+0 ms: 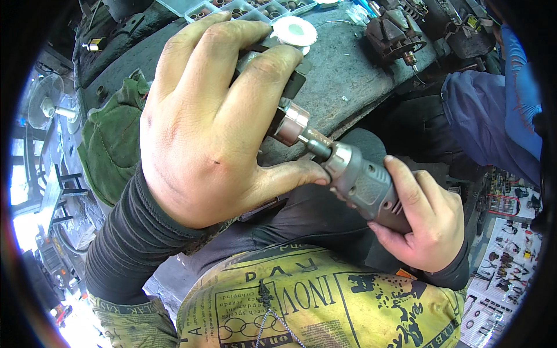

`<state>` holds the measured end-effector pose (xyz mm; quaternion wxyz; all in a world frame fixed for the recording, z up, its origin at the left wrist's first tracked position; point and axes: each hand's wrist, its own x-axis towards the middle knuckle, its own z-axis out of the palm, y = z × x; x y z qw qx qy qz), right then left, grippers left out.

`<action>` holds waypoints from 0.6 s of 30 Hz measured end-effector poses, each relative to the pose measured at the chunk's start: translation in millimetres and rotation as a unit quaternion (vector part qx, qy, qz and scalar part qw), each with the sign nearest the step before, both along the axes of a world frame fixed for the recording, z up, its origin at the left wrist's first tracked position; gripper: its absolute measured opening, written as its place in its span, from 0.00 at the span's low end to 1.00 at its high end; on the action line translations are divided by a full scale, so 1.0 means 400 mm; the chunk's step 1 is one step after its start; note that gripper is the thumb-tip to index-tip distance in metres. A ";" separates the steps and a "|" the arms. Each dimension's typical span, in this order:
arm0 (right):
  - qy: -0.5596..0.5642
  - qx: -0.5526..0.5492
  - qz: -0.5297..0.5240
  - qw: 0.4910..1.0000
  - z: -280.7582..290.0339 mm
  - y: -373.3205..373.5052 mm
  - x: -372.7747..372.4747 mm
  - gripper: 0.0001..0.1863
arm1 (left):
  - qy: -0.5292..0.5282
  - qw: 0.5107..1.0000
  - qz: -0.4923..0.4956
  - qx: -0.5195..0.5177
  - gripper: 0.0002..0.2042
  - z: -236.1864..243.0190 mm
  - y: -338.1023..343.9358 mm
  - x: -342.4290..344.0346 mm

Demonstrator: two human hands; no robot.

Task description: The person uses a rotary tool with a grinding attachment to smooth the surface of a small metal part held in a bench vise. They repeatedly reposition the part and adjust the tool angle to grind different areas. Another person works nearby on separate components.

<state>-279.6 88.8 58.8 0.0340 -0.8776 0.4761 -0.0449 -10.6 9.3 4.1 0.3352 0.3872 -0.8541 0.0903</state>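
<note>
My left hand (pixel 203 116) spreads over the top of a dark metal part and grips it; the fingers hide most of it. A shiny, copper-tinted cylinder (pixel 292 124) sticks out of the part below the index finger. In my right hand (pixel 429 217) is a grey handheld rotary tool (pixel 366 184), its fingers wrapped round the rear of the body. The tool's narrow nose points up and left at the end of the cylinder. My left thumb stretches across and touches the tool's metal collar. Whether the bit touches the cylinder, I cannot tell.
On the dark workbench (pixel 342 75) stand a clear compartment box (pixel 191 17) of small copper-coloured rings and a white round disc (pixel 295 30). A green cloth (pixel 113 136) drapes at left, near a fan (pixel 51 109). Dark motor parts (pixel 394 37) and another person's blue sleeve (pixel 516 75) are at right.
</note>
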 end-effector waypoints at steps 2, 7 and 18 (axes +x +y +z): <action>0.001 0.011 0.010 1.000 0.001 0.002 0.000 0.45 | 0.026 1.000 -0.009 -0.001 0.47 -0.006 -0.004 -0.001; -0.003 0.002 0.004 1.000 -0.003 0.001 -0.002 0.45 | 0.042 0.999 -0.013 0.008 0.48 -0.015 -0.006 0.001; -0.004 0.018 0.006 1.000 0.000 -0.001 0.000 0.45 | 0.041 0.999 -0.009 0.012 0.48 -0.013 -0.003 0.001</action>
